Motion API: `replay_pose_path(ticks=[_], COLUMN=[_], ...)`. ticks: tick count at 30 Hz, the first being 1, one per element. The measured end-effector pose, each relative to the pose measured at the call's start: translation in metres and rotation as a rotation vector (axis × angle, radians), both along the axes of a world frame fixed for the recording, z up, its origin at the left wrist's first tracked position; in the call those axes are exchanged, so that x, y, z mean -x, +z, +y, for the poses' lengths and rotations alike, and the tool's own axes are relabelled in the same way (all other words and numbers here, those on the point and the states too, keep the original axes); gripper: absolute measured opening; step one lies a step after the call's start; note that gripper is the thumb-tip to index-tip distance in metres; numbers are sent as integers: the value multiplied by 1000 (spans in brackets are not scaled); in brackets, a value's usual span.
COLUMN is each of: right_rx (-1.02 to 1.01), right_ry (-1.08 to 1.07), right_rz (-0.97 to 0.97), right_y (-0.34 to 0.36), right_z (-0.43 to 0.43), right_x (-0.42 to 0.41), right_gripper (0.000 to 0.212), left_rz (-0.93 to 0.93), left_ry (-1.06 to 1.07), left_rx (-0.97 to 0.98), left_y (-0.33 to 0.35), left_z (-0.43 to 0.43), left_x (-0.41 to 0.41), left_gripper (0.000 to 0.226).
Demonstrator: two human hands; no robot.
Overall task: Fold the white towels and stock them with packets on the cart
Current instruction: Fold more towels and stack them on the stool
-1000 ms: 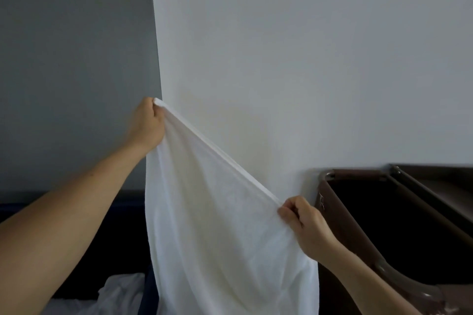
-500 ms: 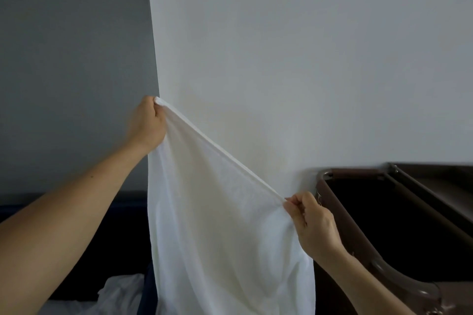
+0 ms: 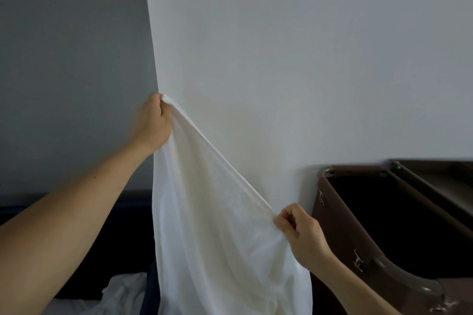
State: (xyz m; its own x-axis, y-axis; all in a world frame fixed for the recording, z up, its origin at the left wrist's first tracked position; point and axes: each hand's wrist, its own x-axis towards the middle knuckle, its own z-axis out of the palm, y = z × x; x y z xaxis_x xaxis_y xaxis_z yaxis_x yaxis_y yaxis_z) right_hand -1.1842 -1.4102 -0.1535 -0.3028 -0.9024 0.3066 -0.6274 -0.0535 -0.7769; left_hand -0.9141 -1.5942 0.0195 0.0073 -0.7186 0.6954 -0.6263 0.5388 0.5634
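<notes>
Holding a white towel [image 3: 217, 225] up by its top edge in front of a pale wall [image 3: 307, 59], a person spreads the cloth before folding it. The left hand [image 3: 153, 125] is raised and closed in a fist around one corner, while the right hand [image 3: 302, 233], lower and nearer the body, pinches the edge farther along between fingers and thumb, so the hem runs taut on a slant between them and the rest hangs loose out of view below. A brown cart [image 3: 363, 225] stands just to the right, its dark bin apparently empty; more white cloth [image 3: 122, 294] lies crumpled at lower left. The folding step seems only begun: next the hands likely need to level the edge and bring the corners together. No packets are in view.
</notes>
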Motion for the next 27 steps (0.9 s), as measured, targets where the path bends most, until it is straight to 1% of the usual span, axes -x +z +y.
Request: replay_pose_path(ticks=[4, 6, 9, 11, 12, 13, 14, 16, 18, 19, 21, 22, 27], right_rx=[12, 23, 61, 120, 166, 205, 227, 212, 201, 200, 191, 185, 132], right_ry=[-43, -98, -170, -218, -204, -152, -73, 80, 171, 196, 207, 204, 128], right_rz=[27, -5, -83, -92, -68, -31, 14, 121, 193, 192, 120, 77, -126], right_y=[-3, 2, 19, 36, 46, 58, 70, 90, 99, 100, 96, 94, 78], right_z=[0, 0, 0, -3, -6, -9, -13, -21, -26, -28, -27, -26, -22], right_x=[-1, -1, 2, 1, -2, -7, -14, -30, -37, -36, -32, -30, -31], right_gripper=[20, 19, 17, 21, 25, 28, 30, 32, 31, 28, 23, 22, 18], left_rz=[3, 10, 3, -100, -210, -333, -443, -579, -605, -608, -648, -659, -506], left_ry=[-2, 12, 70, 146, 176, 156, 70, -251, -568, -643, -655, -636, -685], left_rx=[2, -17, -117, -184, -194, -191, -181, -193, -338, -413, -450, -434, -387], left_y=[-5, -10, -19, -24, -27, -30, -33, -38, -40, -42, -46, -49, -53], left_z=[0, -1, -4, 2, 10, 22, 36, 66, 88, 91, 87, 84, 82], left_x=[0, 0, -3, -1, 4, 12, 24, 49, 63, 64, 60, 58, 56], left_gripper=[25, 26, 24, 23, 23, 23, 22, 21, 25, 30, 37, 34, 25])
